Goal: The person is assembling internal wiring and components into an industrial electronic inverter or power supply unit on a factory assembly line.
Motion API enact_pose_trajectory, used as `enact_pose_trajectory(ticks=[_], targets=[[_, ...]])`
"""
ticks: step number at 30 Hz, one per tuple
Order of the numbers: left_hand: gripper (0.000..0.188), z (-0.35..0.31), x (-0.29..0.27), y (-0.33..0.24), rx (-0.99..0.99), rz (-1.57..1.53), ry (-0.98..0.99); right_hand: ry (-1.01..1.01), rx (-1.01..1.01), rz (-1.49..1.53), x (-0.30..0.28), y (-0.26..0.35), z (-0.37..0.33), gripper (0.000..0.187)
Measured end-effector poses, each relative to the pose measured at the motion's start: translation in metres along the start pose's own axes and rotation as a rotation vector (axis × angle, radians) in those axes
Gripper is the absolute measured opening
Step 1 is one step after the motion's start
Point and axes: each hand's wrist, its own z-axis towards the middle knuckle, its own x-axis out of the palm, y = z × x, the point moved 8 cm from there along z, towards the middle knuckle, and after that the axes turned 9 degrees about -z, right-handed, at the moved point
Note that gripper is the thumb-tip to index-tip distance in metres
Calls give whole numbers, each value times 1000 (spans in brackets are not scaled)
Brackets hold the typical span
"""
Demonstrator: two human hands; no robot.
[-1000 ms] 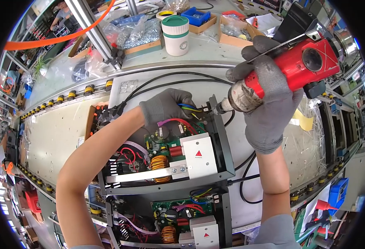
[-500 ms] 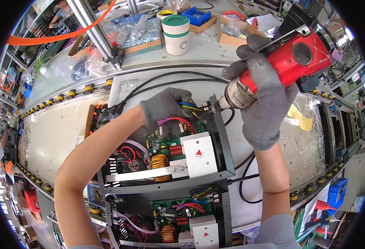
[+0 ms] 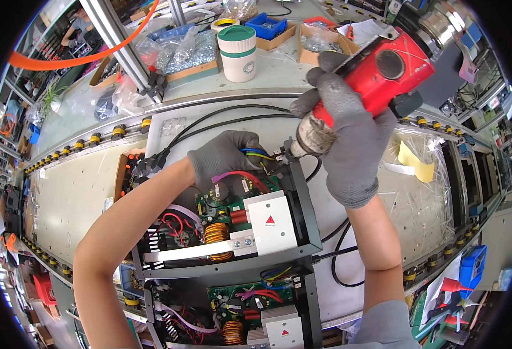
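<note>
My right hand (image 3: 349, 145), in a grey glove, grips a red power screwdriver (image 3: 378, 75). Its metal nose points down-left at the upper right corner of an open black electronics chassis (image 3: 302, 215). My left hand (image 3: 224, 157), also in a grey glove, rests inside the chassis at its far edge, on a bundle of coloured wires (image 3: 250, 168). Inside lie a green circuit board (image 3: 221, 203), a copper coil (image 3: 216, 234) and a white box with a red triangle (image 3: 270, 224). A second, similar chassis (image 3: 232, 314) sits just below it.
A white cup with a green lid (image 3: 238, 52) stands beyond the conveyor rail. Bags of screws (image 3: 189, 49) and cardboard trays of parts (image 3: 320, 38) lie on the bench behind. Black cables (image 3: 337, 256) trail right of the chassis. A plastic sheet with a yellow note (image 3: 416, 163) lies at the right.
My right hand has tilted the red screwdriver and brought its nose lower and closer to the chassis corner. My left hand has stayed on the wires.
</note>
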Motion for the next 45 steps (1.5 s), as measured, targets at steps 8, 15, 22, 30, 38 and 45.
enact_pose_trajectory(ticks=[8, 15, 22, 30, 38, 45], targets=[[9, -3, 1, 2, -24, -36, -86, 69, -153, -77, 25, 5, -2, 17], [26, -3, -4, -3, -22, 328, -155, 193, -490, -539, 45, 14, -16, 30], [31, 5, 5, -7, 180, 604, -63, 278, -457, -520, 52, 8, -16, 34], [28, 1, 2, 0, 103, 475, -65, 230, -390, -546, 48, 5, -10, 26], [20, 1, 12, -12, 75, 422, -10, 259, -349, -521, 50, 0, -4, 29], [30, 3, 7, -8, 142, 721, -9, 242, -368, -469, 52, -2, -6, 26]])
